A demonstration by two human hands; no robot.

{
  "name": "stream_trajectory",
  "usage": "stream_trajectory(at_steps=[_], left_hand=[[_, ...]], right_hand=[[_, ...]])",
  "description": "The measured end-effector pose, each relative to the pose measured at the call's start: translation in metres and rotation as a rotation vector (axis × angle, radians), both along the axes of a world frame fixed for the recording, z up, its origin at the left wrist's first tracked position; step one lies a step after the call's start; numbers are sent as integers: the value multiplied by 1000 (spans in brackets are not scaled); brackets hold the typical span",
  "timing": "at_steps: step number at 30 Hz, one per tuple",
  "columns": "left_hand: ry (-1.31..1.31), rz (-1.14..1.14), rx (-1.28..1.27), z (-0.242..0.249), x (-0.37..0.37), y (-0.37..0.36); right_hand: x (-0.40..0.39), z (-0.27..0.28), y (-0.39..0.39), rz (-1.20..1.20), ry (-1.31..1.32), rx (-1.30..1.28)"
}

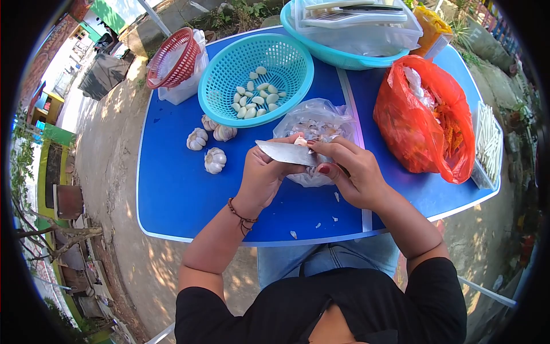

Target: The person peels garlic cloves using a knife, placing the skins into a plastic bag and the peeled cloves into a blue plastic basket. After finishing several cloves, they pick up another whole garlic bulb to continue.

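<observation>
My right hand (pixel 356 175) is closed round the handle end of a knife (pixel 286 153), its blade pointing left across my left hand (pixel 264 172). A partly peeled garlic clove (pixel 300 140) shows just above the blade, pinched in my left fingers, some of which the blade hides. My right index finger lies close to the clove. Beneath both hands is a clear plastic bag (pixel 314 114) with garlic skins in it. A turquoise basket (pixel 306 74) behind it holds several peeled cloves (pixel 258 100). Whole garlic bulbs (pixel 215 160) lie left of my hands.
On the blue table (pixel 177 200), a red plastic bag (pixel 401 126) stands at the right beside a container of white sticks (pixel 488 146). A red basket (pixel 186 60) sits back left. A larger turquoise basin (pixel 344 60) holds plastic containers (pixel 366 34). Skin scraps (pixel 293 234) lie near the front edge.
</observation>
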State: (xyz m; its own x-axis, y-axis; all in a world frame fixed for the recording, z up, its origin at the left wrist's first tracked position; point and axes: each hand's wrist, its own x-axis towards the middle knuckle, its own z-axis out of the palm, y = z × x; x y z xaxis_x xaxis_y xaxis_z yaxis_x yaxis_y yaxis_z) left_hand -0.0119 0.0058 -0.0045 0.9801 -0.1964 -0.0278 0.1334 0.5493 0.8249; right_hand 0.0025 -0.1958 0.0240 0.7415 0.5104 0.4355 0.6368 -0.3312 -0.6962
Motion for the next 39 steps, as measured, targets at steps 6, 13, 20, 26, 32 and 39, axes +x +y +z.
stream_trajectory(at_steps=[6, 13, 20, 26, 32, 39], left_hand=[[14, -35, 50, 5, 0, 3], [10, -170, 184, 10, -5, -2], [-6, -160, 113, 8, -5, -5], [-45, -85, 132, 5, -3, -1], [-37, -45, 42, 5, -2, -3], [-17, -54, -72, 4, 0, -2]], right_hand=[[3, -1, -2, 89, 83, 117], [10, 3, -8, -54, 151, 205], [13, 2, -9, -120, 188, 111], [10, -1, -10, -117, 233, 30], [3, 2, -8, -55, 243, 123], [-3, 7, -7, 42, 77, -6]])
